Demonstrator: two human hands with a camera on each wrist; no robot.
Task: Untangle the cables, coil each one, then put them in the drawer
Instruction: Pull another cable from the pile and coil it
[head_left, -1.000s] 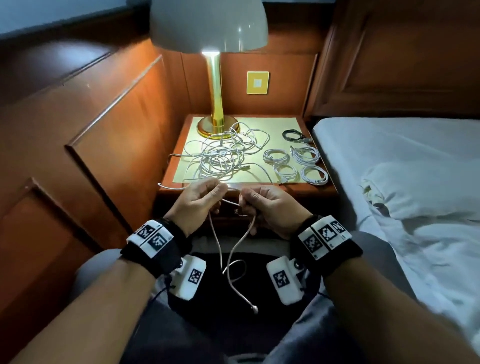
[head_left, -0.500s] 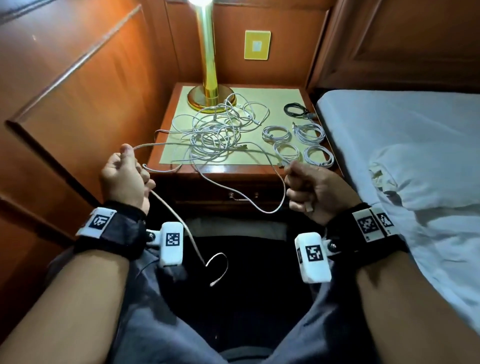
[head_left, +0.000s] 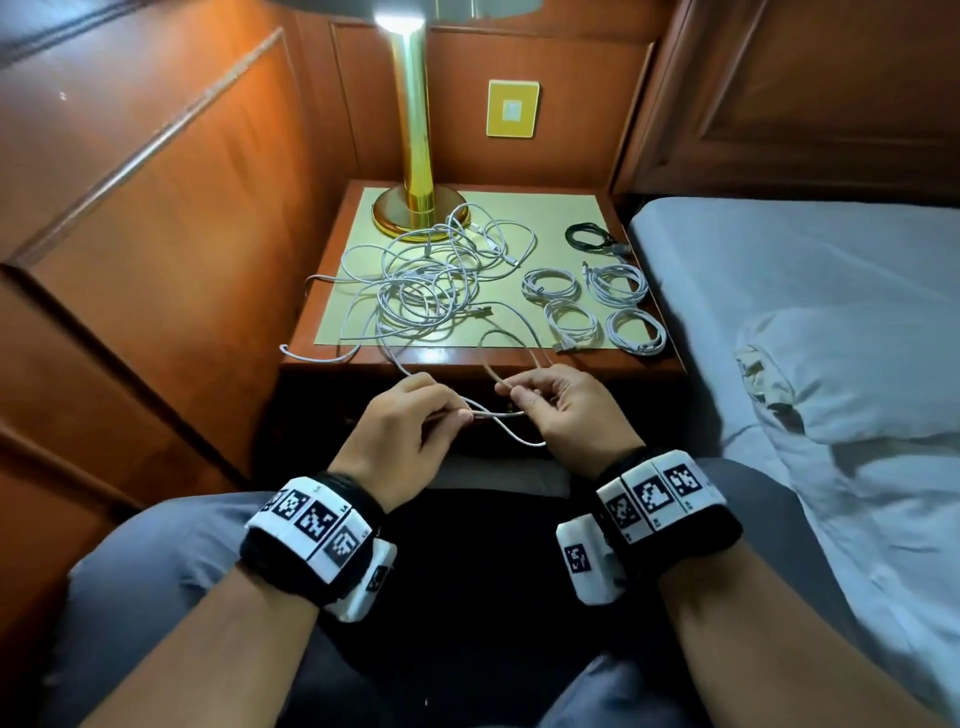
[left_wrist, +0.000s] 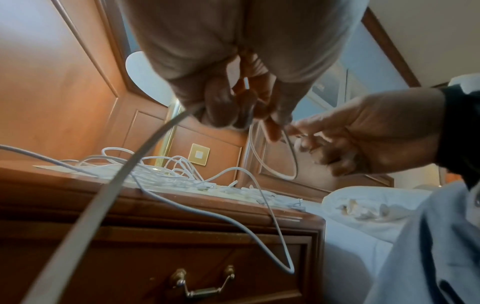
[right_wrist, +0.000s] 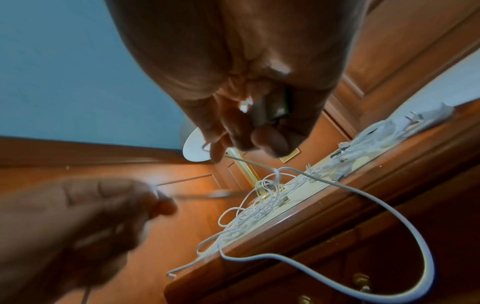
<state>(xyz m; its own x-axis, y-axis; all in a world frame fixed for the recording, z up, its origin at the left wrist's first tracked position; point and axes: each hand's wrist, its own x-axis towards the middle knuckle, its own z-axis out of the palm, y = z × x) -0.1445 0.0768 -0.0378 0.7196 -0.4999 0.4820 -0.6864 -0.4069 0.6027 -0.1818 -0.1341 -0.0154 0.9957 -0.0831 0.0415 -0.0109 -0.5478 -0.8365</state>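
Note:
A loose white cable (head_left: 493, 414) runs between my two hands in front of the nightstand (head_left: 431, 358). My left hand (head_left: 457, 413) pinches it on the left. My right hand (head_left: 519, 400) pinches it too and holds a small loop (head_left: 511, 345) that rises above the fingers. A slack bend of the cable (left_wrist: 285, 269) hangs before the closed drawer (left_wrist: 130, 257). On the nightstand top lies a tangled pile of white cables (head_left: 431, 280). To its right lie several coiled white cables (head_left: 571, 319) and one coiled black cable (head_left: 589, 236).
A gold lamp base (head_left: 418, 208) stands at the back left of the nightstand top. The drawer has a brass handle (left_wrist: 202, 288). A bed with white sheets (head_left: 805, 312) lies on the right, wood panelling (head_left: 156, 234) on the left. One cable end (head_left: 291, 351) hangs over the nightstand's left front edge.
My hands were spread wide with the cable stretched between them. They have come together in front of the nightstand, and a small loop now stands at my right hand.

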